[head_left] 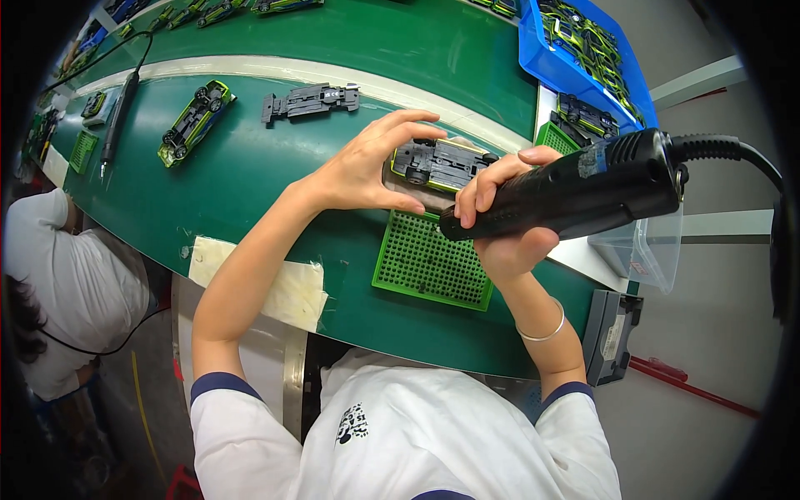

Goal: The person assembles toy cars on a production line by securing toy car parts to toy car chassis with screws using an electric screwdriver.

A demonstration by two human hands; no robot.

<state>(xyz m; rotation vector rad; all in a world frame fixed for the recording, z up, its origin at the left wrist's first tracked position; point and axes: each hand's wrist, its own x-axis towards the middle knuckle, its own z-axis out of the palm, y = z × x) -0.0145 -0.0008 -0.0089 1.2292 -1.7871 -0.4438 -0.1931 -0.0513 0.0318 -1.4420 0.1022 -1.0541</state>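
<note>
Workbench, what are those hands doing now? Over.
Right hand: gripping black, corded, cylindrical power tool. Left hand: open, curved beside upturned lime-and-grey toy car. Right hand partly hides car.

- The person wore a white short-sleeved T-shirt (433,425), softly creased.
- Navy-blue bands edged both sleeves, the left cuff (223,385) and the right cuff (570,401).
- A navy collar (442,495) showed at the bottom edge.
- A small dark print (353,425) of lettering and shapes marked the left chest.
- A thin, pale, silvery bangle (543,338) circled the right forearm.
- The left hand (358,171) and right hand (507,260) were bare.
</note>
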